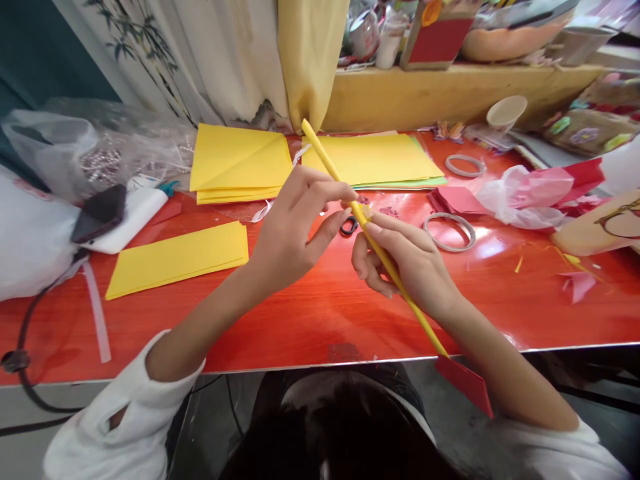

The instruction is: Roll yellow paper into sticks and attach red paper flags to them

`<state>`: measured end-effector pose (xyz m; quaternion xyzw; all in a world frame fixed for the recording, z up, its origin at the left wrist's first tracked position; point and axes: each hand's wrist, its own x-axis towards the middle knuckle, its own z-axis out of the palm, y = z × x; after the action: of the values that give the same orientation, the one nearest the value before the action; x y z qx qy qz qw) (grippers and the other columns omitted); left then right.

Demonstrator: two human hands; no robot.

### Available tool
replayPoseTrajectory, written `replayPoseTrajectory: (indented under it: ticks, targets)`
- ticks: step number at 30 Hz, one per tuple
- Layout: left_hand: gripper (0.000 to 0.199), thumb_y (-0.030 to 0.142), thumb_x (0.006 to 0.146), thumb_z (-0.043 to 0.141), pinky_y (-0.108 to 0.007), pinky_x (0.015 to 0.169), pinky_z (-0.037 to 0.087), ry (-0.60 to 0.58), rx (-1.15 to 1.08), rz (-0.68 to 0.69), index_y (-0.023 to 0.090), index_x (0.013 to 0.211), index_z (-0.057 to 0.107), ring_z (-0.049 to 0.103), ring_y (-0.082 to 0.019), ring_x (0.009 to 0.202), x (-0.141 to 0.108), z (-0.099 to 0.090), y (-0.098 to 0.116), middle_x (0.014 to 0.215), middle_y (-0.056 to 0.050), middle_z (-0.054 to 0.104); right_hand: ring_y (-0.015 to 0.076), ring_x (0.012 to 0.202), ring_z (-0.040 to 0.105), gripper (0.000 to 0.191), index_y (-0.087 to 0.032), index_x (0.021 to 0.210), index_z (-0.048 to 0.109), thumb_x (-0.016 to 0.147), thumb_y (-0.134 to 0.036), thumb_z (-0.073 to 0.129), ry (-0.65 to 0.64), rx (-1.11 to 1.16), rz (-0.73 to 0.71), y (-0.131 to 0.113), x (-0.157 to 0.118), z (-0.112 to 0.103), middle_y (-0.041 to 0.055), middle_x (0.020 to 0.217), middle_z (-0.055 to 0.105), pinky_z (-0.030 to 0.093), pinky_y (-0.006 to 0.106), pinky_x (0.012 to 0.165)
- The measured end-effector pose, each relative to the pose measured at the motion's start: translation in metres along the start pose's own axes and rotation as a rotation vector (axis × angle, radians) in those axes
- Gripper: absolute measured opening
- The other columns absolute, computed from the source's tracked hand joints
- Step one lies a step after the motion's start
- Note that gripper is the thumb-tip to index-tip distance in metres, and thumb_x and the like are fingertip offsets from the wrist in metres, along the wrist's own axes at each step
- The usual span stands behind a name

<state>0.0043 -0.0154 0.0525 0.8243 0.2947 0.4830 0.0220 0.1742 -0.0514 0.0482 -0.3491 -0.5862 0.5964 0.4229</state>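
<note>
Yellow stick (327, 160) over red table (295, 320), slanting 11 to 5 o'clock, red flap (466, 385) at lower end. Person's left hand (295, 223) loosely curled, touching stick; right hand (420, 257), half-closed, grips it

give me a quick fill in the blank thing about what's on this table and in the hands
The right hand grips a thin rod coloured ____.
The flat piece at the rod's lower end is ____.
The dark phone-like item rests on an object coloured ____.
The green sheet lies ____ the yellow sheets.

Missing words: yellow; red; white; under
</note>
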Motion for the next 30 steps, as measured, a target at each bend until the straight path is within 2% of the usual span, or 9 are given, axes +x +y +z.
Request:
replayPoseTrajectory:
  ticks: [3, 6, 12, 18, 24, 30]
  targets:
    - [0.012, 0.024, 0.089, 0.050, -0.032, 0.077, 0.051, 0.005, 0.149, 0.136, 0.026, 0.100, 0.055, 0.057, -0.016, 0.091, -0.001, 0.001, -0.003, 0.096, -0.003, 0.054, 0.0026, 0.033, 0.040, 0.021, -0.020, 0.085, 0.054, 0.094, -0.032, 0.039, -0.015, -0.023, 0.026, -0.002, 0.000, 0.002, -0.0046, 0.061, 0.056, 0.025, 0.019, 0.031]
    - [0.009, 0.025, 0.090, 0.048, -0.035, 0.078, 0.051, -0.030, 0.210, 0.165, 0.025, 0.098, 0.053, 0.057, -0.016, 0.088, -0.001, 0.000, -0.004, 0.092, -0.001, 0.056, 0.0026, 0.033, 0.044, 0.020, -0.018, 0.085, 0.056, 0.092, -0.031, 0.043, 0.003, -0.069, 0.028, -0.003, 0.000, 0.004, -0.0024, 0.066, 0.060, 0.028, 0.018, 0.029]
    - [0.009, 0.021, 0.090, 0.047, -0.030, 0.077, 0.050, -0.054, 0.186, 0.221, 0.024, 0.097, 0.051, 0.056, -0.014, 0.087, -0.002, -0.003, -0.005, 0.092, -0.001, 0.059, 0.0047, 0.039, 0.053, 0.022, -0.016, 0.087, 0.062, 0.088, -0.035, 0.050, 0.083, -0.154, -0.008, -0.005, 0.001, 0.002, 0.0017, 0.076, 0.067, 0.036, 0.017, 0.030]
    - [0.013, 0.027, 0.091, 0.044, -0.035, 0.077, 0.048, -0.176, 0.190, 0.112, 0.027, 0.091, 0.058, 0.056, -0.017, 0.088, -0.002, -0.005, -0.009, 0.092, -0.001, 0.058, 0.0086, 0.050, 0.061, 0.019, -0.020, 0.089, 0.065, 0.083, -0.036, 0.057, 0.147, -0.265, -0.084, -0.002, 0.001, 0.000, 0.0026, 0.082, 0.069, 0.046, 0.019, 0.036]
    - [0.014, 0.025, 0.090, 0.046, -0.034, 0.074, 0.047, -0.229, 0.219, 0.172, 0.025, 0.097, 0.058, 0.056, -0.017, 0.089, -0.003, -0.006, -0.010, 0.093, -0.003, 0.060, 0.0114, 0.057, 0.064, 0.020, -0.023, 0.098, 0.068, 0.085, -0.031, 0.055, 0.180, -0.373, -0.140, 0.002, 0.000, -0.001, 0.0005, 0.073, 0.067, 0.053, 0.022, 0.045]
    - [0.017, 0.021, 0.090, 0.046, -0.035, 0.075, 0.048, -0.269, 0.263, 0.256, 0.023, 0.102, 0.057, 0.058, -0.019, 0.091, -0.004, -0.008, -0.012, 0.096, -0.005, 0.061, 0.0125, 0.058, 0.065, 0.021, -0.022, 0.098, 0.069, 0.086, -0.029, 0.053, 0.177, -0.455, -0.160, 0.004, 0.001, -0.001, 0.0003, 0.068, 0.067, 0.054, 0.024, 0.049]
